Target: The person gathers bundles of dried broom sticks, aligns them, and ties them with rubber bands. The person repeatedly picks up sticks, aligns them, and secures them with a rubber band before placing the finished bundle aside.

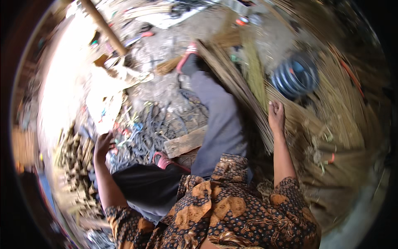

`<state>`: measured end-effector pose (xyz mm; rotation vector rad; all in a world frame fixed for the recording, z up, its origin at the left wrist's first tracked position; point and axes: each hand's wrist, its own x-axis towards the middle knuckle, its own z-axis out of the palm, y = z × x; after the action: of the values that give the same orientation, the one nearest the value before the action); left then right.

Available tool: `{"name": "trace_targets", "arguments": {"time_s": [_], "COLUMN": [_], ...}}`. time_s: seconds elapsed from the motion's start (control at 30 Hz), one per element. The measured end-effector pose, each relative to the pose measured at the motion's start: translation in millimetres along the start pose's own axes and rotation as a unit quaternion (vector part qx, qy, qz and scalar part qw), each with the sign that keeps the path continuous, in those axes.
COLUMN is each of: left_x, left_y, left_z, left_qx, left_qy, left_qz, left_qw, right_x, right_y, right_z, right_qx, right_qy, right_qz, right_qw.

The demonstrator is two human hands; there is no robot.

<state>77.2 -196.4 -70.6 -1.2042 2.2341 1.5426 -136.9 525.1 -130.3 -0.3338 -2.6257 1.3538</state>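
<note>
My left hand (102, 145) reaches down to the left into a heap of coloured strips and dark cords (141, 133) on the ground; whether it grips anything is not visible. My right hand (276, 116) rests palm-down on a long bundle of thin brown sticks (236, 83) that lies across my outstretched leg in grey trousers (219, 120). The whole picture is blurred by motion.
A coil of blue and black cord (295, 76) lies to the right among more heaps of dry sticks (340, 116). A wooden block (184, 143) sits by my knee. A wooden pole (103, 27) leans at the upper left beside white sacks (107, 95).
</note>
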Motion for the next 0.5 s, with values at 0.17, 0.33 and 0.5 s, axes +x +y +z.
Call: {"name": "trace_targets", "arguments": {"time_s": [0.17,0.33,0.5], "left_x": [-1.5,-6.1,-22.4], "left_y": [-4.3,-4.4,-12.4], "left_z": [-4.1,-2.1,-4.9], "left_qx": [-0.085,-0.06,-0.038], "left_qy": [-0.007,-0.015,0.006], "left_qz": [-0.03,-0.037,-0.053], "left_qw": [0.996,0.997,0.998], "right_x": [-13.8,-4.4,16.3], "right_y": [11.7,0.9,6.7], "right_z": [-10.0,36.9,75.4], "right_qx": [-0.174,-0.352,-0.448], "right_qy": [-0.007,-0.166,-0.209], "right_qz": [0.047,0.041,0.029], "right_qw": [0.984,0.92,0.869]}}
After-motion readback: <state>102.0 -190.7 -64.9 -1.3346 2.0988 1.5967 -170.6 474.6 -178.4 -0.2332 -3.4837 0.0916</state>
